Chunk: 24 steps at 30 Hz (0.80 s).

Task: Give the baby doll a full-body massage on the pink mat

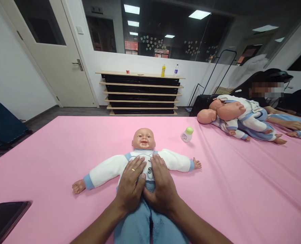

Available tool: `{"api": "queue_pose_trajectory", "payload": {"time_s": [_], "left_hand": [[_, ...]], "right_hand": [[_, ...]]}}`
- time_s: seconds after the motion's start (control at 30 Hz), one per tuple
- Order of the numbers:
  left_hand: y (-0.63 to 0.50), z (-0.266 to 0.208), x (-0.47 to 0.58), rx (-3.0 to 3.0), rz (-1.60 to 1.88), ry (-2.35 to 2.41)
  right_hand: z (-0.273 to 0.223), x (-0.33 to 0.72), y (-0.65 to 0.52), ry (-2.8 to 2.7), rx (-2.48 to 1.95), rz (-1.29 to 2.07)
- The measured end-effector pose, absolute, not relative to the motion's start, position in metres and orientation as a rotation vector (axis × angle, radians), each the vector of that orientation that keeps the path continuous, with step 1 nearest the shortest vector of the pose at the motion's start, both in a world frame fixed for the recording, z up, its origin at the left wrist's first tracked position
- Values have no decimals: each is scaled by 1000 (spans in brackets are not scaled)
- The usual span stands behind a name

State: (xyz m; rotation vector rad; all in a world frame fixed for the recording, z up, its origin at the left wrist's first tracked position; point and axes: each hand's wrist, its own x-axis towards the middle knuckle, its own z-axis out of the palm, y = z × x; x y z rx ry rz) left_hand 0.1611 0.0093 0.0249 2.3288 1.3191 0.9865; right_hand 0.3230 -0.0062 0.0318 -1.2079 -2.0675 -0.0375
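Note:
A baby doll (143, 139) lies on its back on a pink-covered table (63, 142), its arms stretched out to both sides. It wears a white and blue top and blue trousers (137, 223). My left hand (132, 184) rests flat on the left half of the doll's torso, a ring on one finger. Beside it, my right hand (163, 186) lies flat on the other half, fingers pointing toward the doll's head. The thumbs come close together over the belly. Both hands are open and grip nothing. Part of the top's printed front shows between them.
A small white bottle with a green cap (187, 135) stands right of the doll's head. A phone (5, 220) lies at the near left. Several more dolls (239, 115) are piled at the right, beside another person's hand (296, 125). Behind the table stands a low stack of shelves (142, 83).

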Motion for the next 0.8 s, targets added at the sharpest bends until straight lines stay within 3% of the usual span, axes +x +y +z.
{"api": "queue_pose_trajectory", "payload": {"time_s": [0.2,0.37,0.63,0.8], "left_hand": [[9,14,161,2128,1239,1461],[6,15,160,2231,1345,1412],[1,21,157,2352,1448,1179],[0,25,152,2540,1324,884]], "right_hand": [[47,327,-8,-2222,-908,94],[56,325,-4,-2323,-1068,261],[49,324,-1,-2281,-1296,239],[31,326,1,-2168,-1436,207]]}}
